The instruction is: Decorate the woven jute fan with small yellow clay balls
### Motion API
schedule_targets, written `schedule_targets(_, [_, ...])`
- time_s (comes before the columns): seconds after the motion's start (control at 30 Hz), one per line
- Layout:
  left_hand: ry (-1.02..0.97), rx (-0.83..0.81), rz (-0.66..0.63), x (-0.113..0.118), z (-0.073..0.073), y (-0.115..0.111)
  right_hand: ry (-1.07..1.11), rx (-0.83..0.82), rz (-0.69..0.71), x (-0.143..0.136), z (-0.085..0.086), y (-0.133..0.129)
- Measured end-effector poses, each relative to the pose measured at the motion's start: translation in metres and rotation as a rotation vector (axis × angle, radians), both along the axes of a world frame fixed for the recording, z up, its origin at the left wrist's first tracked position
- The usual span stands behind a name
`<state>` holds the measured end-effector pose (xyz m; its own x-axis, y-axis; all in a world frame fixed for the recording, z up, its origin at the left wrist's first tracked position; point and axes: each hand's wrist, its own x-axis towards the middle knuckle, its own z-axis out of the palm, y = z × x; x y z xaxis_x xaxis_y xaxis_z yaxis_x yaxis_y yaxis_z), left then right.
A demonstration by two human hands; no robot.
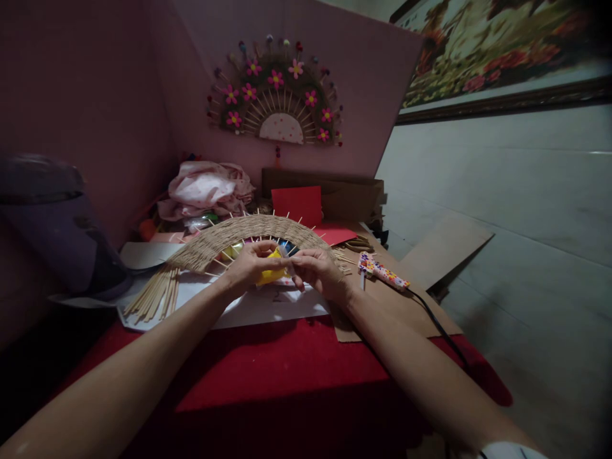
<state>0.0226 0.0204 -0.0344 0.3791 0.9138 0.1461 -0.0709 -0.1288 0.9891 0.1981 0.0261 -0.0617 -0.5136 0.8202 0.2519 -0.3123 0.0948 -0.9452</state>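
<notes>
In the middle of the head view, my left hand [248, 264] and my right hand [321, 271] meet over the table. Between their fingertips is a small clear plastic bag with something bright yellow [270, 274] in it. Both hands are closed, thumbs and fingers pinching the bag's edge. Just behind them arches a woven straw fan [248, 227] with thin sticks poking out along its curve. Several colored bundles, partly hidden by my hands, lie under the arch. A white sheet [268, 308] is beneath my hands.
A flower-patterned glue gun [382, 271] with a black cord rests on cardboard [406, 299] at right. Loose sticks [155, 296] lie at left, near a purple container [71, 229]. Red paper [297, 203] and bunched pink cloth [210, 188] are behind. A flowered fan [275, 95] hangs above.
</notes>
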Motion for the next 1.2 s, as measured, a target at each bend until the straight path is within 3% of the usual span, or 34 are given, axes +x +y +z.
schedule_targets(1.2, [0.000,0.026,-0.031,-0.0021,-0.0043,0.0039,0.038,-0.003,0.016,-0.0019,0.0016,-0.0021])
